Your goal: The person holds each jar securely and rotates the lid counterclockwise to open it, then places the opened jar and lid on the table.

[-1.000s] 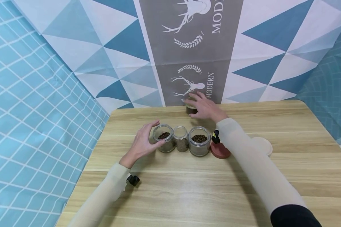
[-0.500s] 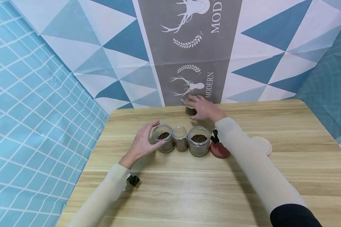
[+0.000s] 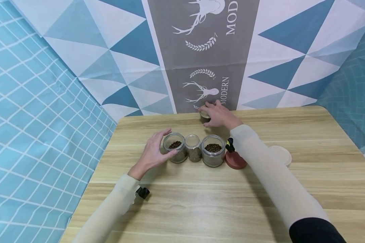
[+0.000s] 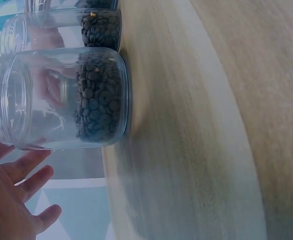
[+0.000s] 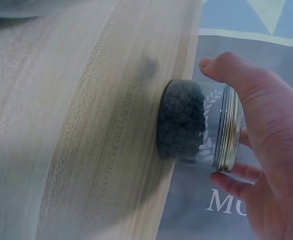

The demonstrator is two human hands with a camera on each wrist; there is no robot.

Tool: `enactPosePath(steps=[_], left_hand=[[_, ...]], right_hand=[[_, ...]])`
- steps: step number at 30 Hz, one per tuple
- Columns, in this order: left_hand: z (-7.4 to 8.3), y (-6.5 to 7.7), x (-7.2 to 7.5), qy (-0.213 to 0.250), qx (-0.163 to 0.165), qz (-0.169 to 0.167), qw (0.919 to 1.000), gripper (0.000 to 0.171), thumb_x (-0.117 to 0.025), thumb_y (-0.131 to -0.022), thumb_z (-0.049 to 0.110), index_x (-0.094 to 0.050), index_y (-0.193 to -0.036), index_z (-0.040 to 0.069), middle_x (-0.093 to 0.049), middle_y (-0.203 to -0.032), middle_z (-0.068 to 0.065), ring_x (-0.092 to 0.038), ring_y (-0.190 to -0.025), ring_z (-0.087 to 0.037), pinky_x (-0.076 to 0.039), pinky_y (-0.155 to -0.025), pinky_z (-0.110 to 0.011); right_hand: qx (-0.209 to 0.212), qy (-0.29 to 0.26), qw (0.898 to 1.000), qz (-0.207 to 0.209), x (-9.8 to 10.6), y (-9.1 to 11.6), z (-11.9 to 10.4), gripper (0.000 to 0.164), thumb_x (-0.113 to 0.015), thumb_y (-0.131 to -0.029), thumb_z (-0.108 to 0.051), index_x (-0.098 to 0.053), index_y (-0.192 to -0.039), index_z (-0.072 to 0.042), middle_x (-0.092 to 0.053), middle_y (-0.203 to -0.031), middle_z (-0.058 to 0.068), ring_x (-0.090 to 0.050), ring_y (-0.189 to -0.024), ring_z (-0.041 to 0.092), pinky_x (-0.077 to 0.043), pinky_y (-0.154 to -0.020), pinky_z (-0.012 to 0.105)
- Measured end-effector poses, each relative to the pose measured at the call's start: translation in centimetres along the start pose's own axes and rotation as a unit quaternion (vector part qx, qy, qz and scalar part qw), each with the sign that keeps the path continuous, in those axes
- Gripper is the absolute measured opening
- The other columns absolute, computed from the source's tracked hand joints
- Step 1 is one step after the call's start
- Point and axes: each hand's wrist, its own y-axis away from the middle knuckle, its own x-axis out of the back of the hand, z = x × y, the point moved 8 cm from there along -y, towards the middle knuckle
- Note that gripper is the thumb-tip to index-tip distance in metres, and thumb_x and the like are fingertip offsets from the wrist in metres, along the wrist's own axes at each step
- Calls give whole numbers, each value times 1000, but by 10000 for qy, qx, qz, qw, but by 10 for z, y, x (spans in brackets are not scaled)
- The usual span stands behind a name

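Observation:
In the head view, my left hand [image 3: 153, 151] is spread beside a glass jar [image 3: 179, 154] of coffee beans, thumb and fingers apart on either side. The left wrist view shows its fingers [image 4: 35, 182] straight, next to the jar's mouth. My right hand [image 3: 220, 116] reaches to the table's far edge, around a small glass jar [image 5: 184, 122] with a gold screw lid [image 5: 231, 132] and dark beans inside. Its fingertips are right at the lid; the thumb [image 5: 231, 67] stands off the glass. The hand partly covers this jar in the head view.
A narrow glass jar [image 3: 194, 153] and another wide bean jar [image 3: 213, 157] stand in a row beside the left jar, all without lids. To their right lie a red lid [image 3: 236, 161] and a cream lid [image 3: 282, 156], partly behind the right sleeve. A patterned wall rises behind the table.
The right fingers shift a little over the gold lid, with the forefinger raised slightly, and the small jar moves barely to the right. The left hand and the open jars stay put.

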Motion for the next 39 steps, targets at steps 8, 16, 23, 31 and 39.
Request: enactPosePath(steps=[8, 16, 23, 31, 39], left_hand=[[0, 0, 0, -28, 24, -40, 10000, 103, -74, -89, 71, -47, -170, 11, -60, -168, -17, -54, -156, -42, -35, -132, -75], [1, 0, -2, -47, 19, -49, 10000, 102, -74, -89, 67, -48, -169, 11, -60, -168, -17, -54, -155, -43, -36, -131, -76], [2, -1, -4, -46, 58, -66, 10000, 102, -75, -88, 67, -48, -169, 10, -60, -167, -18, -55, -154, -44, -39, -128, -76], [1, 0, -4, -65, 95, -72, 9999, 101, -77, -88, 63, -48, -169, 11, -60, -167, -18, -55, -154, -43, -40, -128, -75], [3, -1, -1, -51, 9, 3, 10000, 104, -74, -88, 70, -49, -168, 8, -62, -165, -19, -55, -154, -43, -39, -130, -75]], right_hand=[[138, -29, 9999, 41, 2, 2, -1, 55, -82, -102, -31, -62, -153, -25, -50, -173, 24, -44, -127, 44, -51, -96, 52], [142, -90, 9999, 15, 4, 6, -2, 50, -80, -103, -27, -64, -150, -24, -60, -152, 18, -41, -123, 41, -56, -95, 55], [173, -231, 9996, -65, 5, 6, -1, 55, -82, -101, -29, -65, -154, -21, -57, -154, 18, -38, -124, 40, -54, -99, 55], [191, -296, 9992, -190, 8, 6, -3, 56, -87, -99, -30, -68, -150, -21, -59, -151, 18, -38, -123, 39, -51, -101, 55], [151, -233, 9992, -301, 12, 7, -6, 57, -88, -97, -34, -69, -150, -23, -59, -147, 15, -41, -126, 39, -53, -103, 55]])
